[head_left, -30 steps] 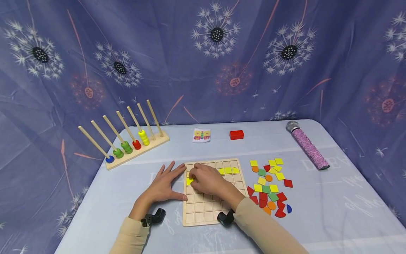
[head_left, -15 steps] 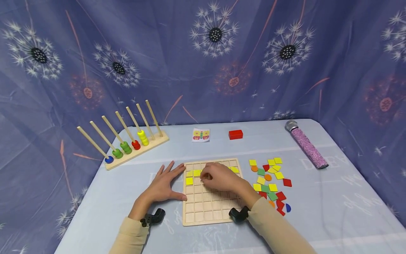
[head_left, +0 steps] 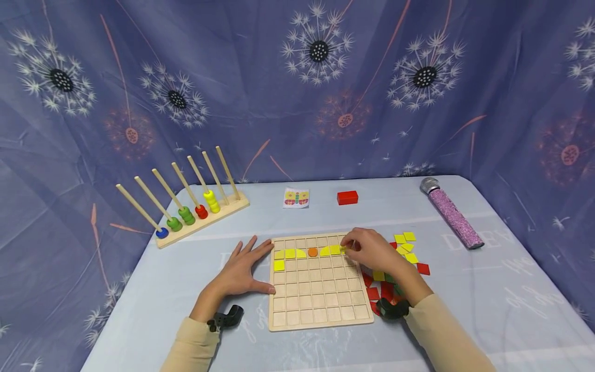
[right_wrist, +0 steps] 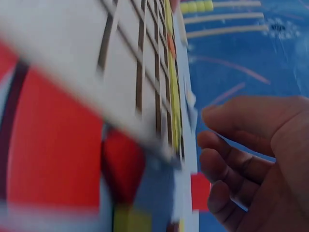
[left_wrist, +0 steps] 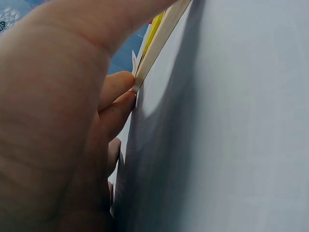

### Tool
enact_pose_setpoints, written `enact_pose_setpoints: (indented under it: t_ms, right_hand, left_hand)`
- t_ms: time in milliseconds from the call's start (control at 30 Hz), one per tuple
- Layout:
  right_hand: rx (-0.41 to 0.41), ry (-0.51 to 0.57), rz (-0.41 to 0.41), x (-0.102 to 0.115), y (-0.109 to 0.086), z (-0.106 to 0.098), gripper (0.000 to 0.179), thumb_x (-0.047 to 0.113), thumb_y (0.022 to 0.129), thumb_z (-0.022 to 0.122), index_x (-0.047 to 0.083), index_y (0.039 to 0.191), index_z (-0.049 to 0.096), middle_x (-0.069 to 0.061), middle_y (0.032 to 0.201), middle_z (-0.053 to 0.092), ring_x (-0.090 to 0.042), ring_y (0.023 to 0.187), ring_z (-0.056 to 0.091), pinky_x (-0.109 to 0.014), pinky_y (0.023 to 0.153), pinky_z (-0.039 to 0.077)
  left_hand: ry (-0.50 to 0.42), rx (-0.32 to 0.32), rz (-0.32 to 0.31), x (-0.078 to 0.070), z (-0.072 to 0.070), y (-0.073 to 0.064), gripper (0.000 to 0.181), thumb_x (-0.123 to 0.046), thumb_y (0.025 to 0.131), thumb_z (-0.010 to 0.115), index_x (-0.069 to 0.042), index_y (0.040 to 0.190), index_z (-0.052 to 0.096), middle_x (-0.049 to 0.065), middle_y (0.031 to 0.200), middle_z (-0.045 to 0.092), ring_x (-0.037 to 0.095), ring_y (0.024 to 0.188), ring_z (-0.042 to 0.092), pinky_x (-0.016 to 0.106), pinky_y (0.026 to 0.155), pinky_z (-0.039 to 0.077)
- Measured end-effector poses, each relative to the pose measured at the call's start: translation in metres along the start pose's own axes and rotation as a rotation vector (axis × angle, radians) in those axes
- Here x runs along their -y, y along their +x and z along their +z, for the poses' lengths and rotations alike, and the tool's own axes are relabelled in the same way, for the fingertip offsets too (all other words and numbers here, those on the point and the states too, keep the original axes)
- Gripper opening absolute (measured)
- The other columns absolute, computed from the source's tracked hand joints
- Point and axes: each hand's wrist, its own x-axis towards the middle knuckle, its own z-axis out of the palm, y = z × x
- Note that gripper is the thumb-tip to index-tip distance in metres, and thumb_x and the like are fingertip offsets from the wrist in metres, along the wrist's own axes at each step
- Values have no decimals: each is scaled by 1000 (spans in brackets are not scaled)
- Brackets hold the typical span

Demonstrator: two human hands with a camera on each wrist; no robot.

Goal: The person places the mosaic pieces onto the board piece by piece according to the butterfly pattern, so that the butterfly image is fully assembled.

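Observation:
A wooden grid board (head_left: pixel 321 314) lies on the table. Along its second row from the back run yellow pieces, with an orange disc (head_left: pixel 312 252) in the middle. A single yellow square (head_left: pixel 279 265) sits below that row at the left. My left hand (head_left: pixel 241 271) lies spread beside the board, thumb and forefinger touching its left edge. Over the board's back right corner hovers my right hand (head_left: pixel 372 250), fingers loosely bent, partly covering the row's last yellow piece. The right wrist view shows nothing between these fingers (right_wrist: pixel 227 113).
Loose red, yellow, green and orange shapes (head_left: pixel 409 236) lie right of the board, partly under my right forearm. Behind it are a butterfly picture card (head_left: pixel 296 198) and a red block (head_left: pixel 347 198). A peg abacus (head_left: pixel 223 209) stands back left; a glittery pink microphone (head_left: pixel 453 217) lies back right.
My right hand has moved right across the board, from the left cells to the back right corner, uncovering the orange disc and yellow pieces. My left hand has stayed in place.

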Motion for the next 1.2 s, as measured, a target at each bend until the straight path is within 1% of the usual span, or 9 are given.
enact_pose_setpoints:
  t_ms: [100,267,333,433,667,767,833,1033,1200]
  right_hand:
    - [-1,2,46,-14,-8,-7,16,17,85,73,15,101,72,10,84,58,-12,74,52,-29,65,48]
    - [-14,-22,163,-32,-18,-13,22,19,83,76,15,105,71,6,88,59,-16,80,52,-33,74,50]
    - [-15,-40,191,-37,-20,-15,24,20,83,76,15,105,71,4,91,59,-18,82,52,-36,78,51]
    - [-14,-65,226,-43,-22,-16,25,20,81,78,15,105,71,2,92,58,-19,83,52,-37,80,51]
    - [-4,-94,274,-49,-24,-17,28,19,80,78,14,107,70,-2,96,57,-22,85,52,-43,79,51]
    - [-10,-112,296,-47,-25,-18,27,20,81,77,15,106,70,-2,95,58,-22,85,53,-42,79,51]
    - [-12,-122,291,-46,-25,-18,28,20,81,77,14,107,70,-2,94,59,-22,84,53,-42,77,50]
    - [-32,-127,292,-42,-24,-16,36,20,75,79,9,109,71,-2,92,59,-21,81,51,-37,72,49]
    - [-38,-132,272,-37,-22,-17,35,20,75,78,8,107,71,-2,92,59,-20,80,51,-36,71,48]
  left_hand:
    - [-4,3,1,-1,-1,0,114,-78,58,71,-21,151,35,-7,155,28,28,145,8,52,114,2]
    - [3,3,-9,-1,-1,-1,114,-78,58,71,-21,151,35,-7,155,28,28,145,9,52,114,2]
    - [4,1,-14,-1,-1,0,114,-78,58,72,-21,150,36,-7,155,29,28,145,9,52,114,2]
    - [9,2,-25,-2,-1,-1,114,-79,57,71,-22,150,36,-7,155,29,27,145,9,52,114,2]
    - [11,-7,-36,-2,0,-1,115,-80,56,70,-23,150,37,-9,154,29,27,145,9,52,114,2]
    - [7,-10,-36,-3,0,0,115,-80,56,71,-23,150,38,-10,154,29,27,145,10,52,114,2]
    - [4,-11,-36,-2,0,0,115,-80,56,71,-23,150,38,-10,154,29,27,145,10,52,114,2]
    - [23,-15,-20,0,2,0,116,-82,55,69,-23,150,37,-11,154,28,26,145,10,52,114,3]
    - [10,-21,-17,0,2,0,115,-81,56,70,-23,150,38,-10,154,29,26,145,10,52,114,3]
